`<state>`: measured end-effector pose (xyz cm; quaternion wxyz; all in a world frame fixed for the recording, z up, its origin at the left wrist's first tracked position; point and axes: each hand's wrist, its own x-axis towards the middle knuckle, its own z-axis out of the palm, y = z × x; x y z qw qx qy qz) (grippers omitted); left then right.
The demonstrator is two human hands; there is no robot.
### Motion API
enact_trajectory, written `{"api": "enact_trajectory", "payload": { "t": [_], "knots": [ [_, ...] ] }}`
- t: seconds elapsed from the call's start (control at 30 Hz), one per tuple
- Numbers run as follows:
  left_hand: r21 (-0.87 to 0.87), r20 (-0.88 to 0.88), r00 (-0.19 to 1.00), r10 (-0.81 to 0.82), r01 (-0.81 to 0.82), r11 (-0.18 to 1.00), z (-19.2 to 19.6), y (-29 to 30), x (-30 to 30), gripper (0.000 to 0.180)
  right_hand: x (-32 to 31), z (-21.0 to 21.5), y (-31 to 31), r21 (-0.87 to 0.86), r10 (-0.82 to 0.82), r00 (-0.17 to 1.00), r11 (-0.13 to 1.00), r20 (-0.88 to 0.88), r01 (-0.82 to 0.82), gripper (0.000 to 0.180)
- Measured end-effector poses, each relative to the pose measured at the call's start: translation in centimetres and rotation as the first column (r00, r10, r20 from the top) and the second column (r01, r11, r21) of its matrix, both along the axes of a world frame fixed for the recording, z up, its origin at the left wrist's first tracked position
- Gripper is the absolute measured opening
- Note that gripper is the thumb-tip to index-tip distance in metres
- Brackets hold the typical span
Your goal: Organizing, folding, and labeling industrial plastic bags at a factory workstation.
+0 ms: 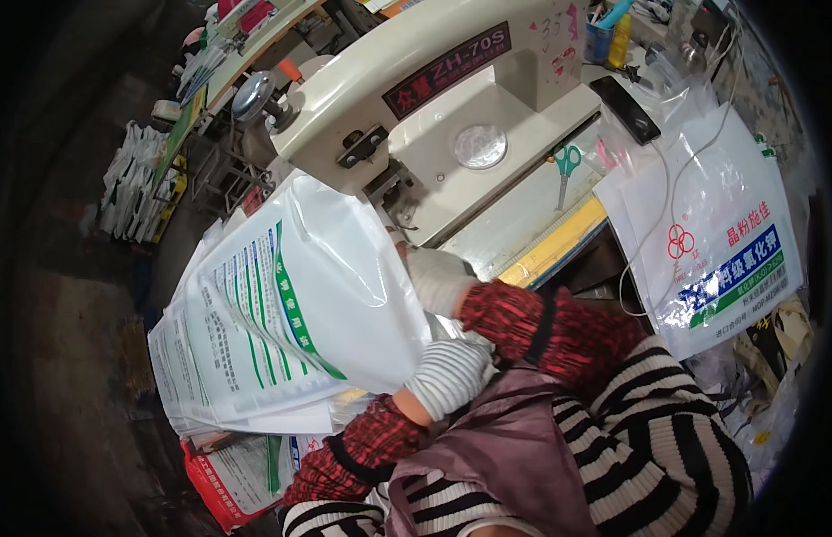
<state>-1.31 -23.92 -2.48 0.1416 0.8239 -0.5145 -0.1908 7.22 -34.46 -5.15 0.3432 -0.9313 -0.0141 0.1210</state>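
As the white sack [295,300] slants across centre-left, left hand [450,378] and right hand [441,279] work its right edge, their grip impossible to tell, where even, crease-free guiding counts most.

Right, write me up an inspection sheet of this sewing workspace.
Surface: pale table with a yellow edge strip, beside the cream sewing machine.
Job's things: large white printed bag, its upper part close to the machine's needle end.
Clutter: green-handled scissors, black phone, blue cup of pens.
Grip: left hand and right hand, both white-gloved, at the bag's edge; fingers partly hidden, closure unclear.
Cables: thin white cable hanging over a second printed bag on the right.
Surroundings: pile of white bags at far left; another workbench upper left.
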Motion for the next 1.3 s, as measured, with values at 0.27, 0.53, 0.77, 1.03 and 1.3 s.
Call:
{"api": "enact_trajectory", "payload": {
  "t": [0.27, 0.53, 0.77, 1.03, 1.3],
  "knots": [
    [0.458, 0.008, 0.919, -0.394, 0.347, 0.818, 9.9, -1.3, 3.3, 0.022, -5.4, 1.6, 0.4, 0.101, 0.034, 0.985, 0.995, -0.171, -0.017, 0.072],
    [0.572, 0.115, 0.901, -0.419, 0.285, 0.769, 14.4, 3.0, 8.8, 0.029, -2.8, 0.0, 0.4, -0.26, 0.123, 0.986, 0.961, 0.111, -0.091, 0.061],
    [0.268, -0.664, 0.615, 0.425, -0.335, 0.903, -1.1, 3.7, 3.1, 0.025, 1.0, 0.2, -0.1, -0.178, 0.038, 0.993, 0.984, 0.109, -0.018, 0.046],
    [-0.069, -0.879, 0.089, 0.469, -0.996, 0.059, -2.9, 6.4, 5.8, 0.015, -7.2, -4.0, 0.5, 0.449, -0.157, 0.985, 0.887, 0.073, 0.108, 0.071],
    [0.545, 0.246, 0.922, 0.298, -0.386, 0.745, -0.1, 8.3, 5.9, 0.045, -10.3, -3.4, 0.3, 0.895, 0.163, 0.933, 0.374, -0.321, 0.243, 0.034]
  ]
}}
